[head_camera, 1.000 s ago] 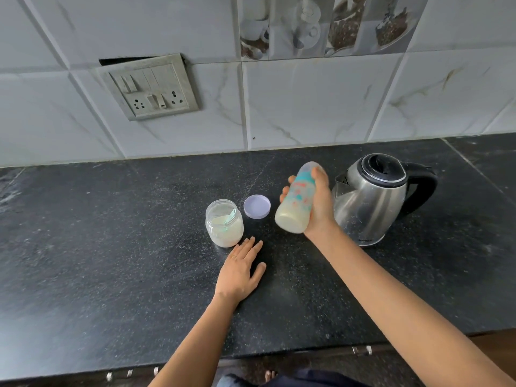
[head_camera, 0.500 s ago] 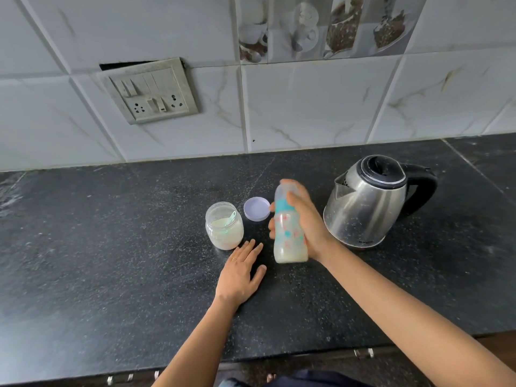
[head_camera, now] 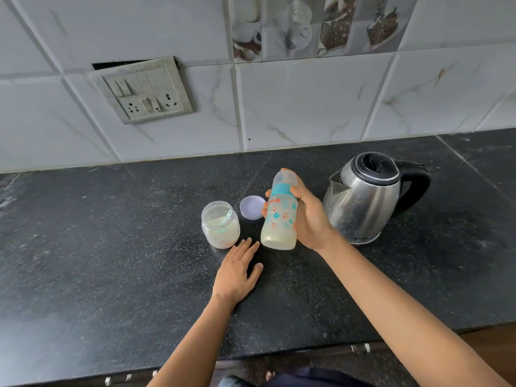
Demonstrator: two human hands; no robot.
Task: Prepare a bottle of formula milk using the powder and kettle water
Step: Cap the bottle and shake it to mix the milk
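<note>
1. Gripping the feeding bottle [head_camera: 279,219] round its middle: right hand [head_camera: 310,219], fingers and thumb curled on clear printed plastic.
2. Near upright, long axis vertical, teal collar and capped teat uppermost, leaning slightly toward the shiny steel kettle [head_camera: 365,199]; milky liquid inside.
3. Held between kettle and round clear powder jar [head_camera: 220,227], low over the speckled black tabletop [head_camera: 111,247]; contact unclear.
4. Lying flat, fingers straight, near the jar: left hand [head_camera: 237,272].
5. Behind the bottle, a round lilac lid [head_camera: 251,207].

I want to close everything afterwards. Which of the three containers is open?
The powder jar, with a scoop inside; its lilac lid lies beside it. The bottle is capped, and the kettle is shut.
</note>
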